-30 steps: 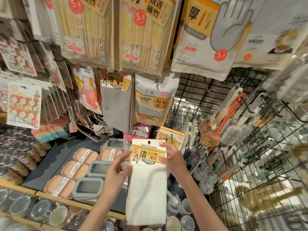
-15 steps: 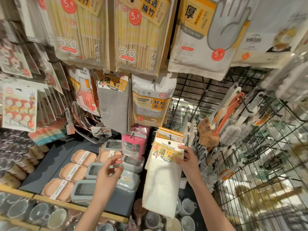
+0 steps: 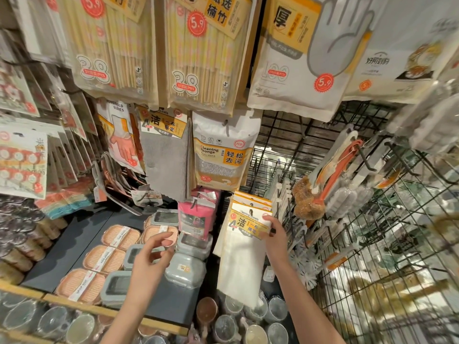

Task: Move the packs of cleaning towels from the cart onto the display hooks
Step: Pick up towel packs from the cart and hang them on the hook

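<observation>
Chopstick packs [image 3: 198, 53] hang along the top row beside a bag of disposable gloves [image 3: 305, 58]. Below them hang a household gloves pack [image 3: 119, 137] and a cleaning sponge bag [image 3: 222, 155]. Orange soap boxes [image 3: 104, 259] and grey lidded containers [image 3: 186, 266] lie on the dark shelf [image 3: 62, 247]. An orange-handled brush [image 3: 318, 192] hangs on the black wire grid [image 3: 387, 244] to the right. Glass cups [image 3: 248, 326] stand at the bottom.

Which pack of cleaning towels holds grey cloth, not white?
The upper pack of cleaning towels, hanging left of the cleaning sponge bag. The packs by the right hand hold white cloth.
</observation>
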`<move>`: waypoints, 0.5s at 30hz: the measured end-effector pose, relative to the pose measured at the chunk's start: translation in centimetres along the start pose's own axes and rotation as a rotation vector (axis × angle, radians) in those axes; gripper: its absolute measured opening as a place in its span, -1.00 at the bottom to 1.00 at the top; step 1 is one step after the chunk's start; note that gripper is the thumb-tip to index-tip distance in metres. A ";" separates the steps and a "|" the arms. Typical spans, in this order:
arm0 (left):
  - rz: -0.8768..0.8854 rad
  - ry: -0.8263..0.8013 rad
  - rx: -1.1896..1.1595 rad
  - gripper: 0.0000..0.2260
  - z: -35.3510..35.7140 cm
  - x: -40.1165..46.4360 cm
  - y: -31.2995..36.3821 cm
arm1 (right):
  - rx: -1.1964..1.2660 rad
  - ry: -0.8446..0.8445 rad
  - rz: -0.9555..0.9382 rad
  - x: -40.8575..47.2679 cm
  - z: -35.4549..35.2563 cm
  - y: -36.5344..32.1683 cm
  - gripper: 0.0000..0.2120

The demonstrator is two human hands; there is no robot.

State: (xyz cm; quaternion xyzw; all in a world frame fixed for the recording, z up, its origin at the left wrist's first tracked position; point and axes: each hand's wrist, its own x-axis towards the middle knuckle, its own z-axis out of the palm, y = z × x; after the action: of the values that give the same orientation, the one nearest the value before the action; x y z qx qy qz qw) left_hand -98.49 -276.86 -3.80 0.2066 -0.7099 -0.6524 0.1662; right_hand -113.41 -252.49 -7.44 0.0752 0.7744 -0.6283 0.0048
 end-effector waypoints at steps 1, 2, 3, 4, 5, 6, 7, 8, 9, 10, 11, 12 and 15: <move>0.000 0.005 -0.005 -0.70 -0.1 0.1 0.1 | -0.046 0.002 -0.003 0.3 0.2 0.1 -0.62; -0.001 0.008 -0.013 -0.70 -0.2 0.2 0.1 | -0.087 0.005 -0.009 0.6 0.5 0.1 -0.62; -0.004 0.008 -0.022 -0.71 -0.4 0.3 0.2 | -0.112 0.004 -0.015 0.8 0.7 0.1 -0.62; -0.009 0.006 -0.030 -0.72 -0.5 0.4 0.3 | -0.131 0.001 -0.021 1.1 0.9 0.1 -0.62; -0.011 0.003 -0.035 -0.74 -0.6 0.4 0.4 | -0.155 -0.001 -0.026 1.3 1.0 0.1 -0.61; -0.009 0.004 -0.034 -0.74 -0.8 0.5 0.6 | -0.182 0.000 -0.027 1.5 1.1 0.0 -0.60; -0.005 0.005 -0.029 -0.74 -0.9 0.5 0.7 | -0.198 0.003 -0.024 1.7 1.3 -0.1 -0.57; -0.002 0.007 -0.023 -0.74 -1.0 0.6 0.8 | -0.201 0.005 -0.017 1.8 1.3 -0.2 -0.55; -0.002 0.008 -0.018 -0.74 -1.0 0.7 0.9 | -0.197 0.003 -0.011 1.9 1.4 -0.4 -0.53; -0.003 0.007 -0.016 -0.74 -1.1 0.7 1.1 | -0.191 -0.001 -0.007 2.0 1.6 -0.5 -0.52; -0.005 0.004 -0.014 -0.74 -1.1 0.7 1.2 | -0.189 -0.008 -0.005 2.2 1.7 -0.6 -0.52; -0.009 -0.001 -0.009 -0.74 -1.1 0.7 1.4 | -0.192 -0.014 -0.004 2.3 1.8 -0.7 -0.52; -0.014 -0.014 0.011 -0.74 -1.4 0.3 1.8 | -0.225 -0.014 -0.005 2.4 1.9 -1.0 -0.55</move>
State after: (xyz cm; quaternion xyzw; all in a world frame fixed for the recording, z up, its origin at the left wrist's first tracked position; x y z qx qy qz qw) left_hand -98.23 -278.10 -1.86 0.2080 -0.7130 -0.6513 0.1555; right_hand -116.05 -254.28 -7.10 0.0680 0.8400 -0.5380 0.0169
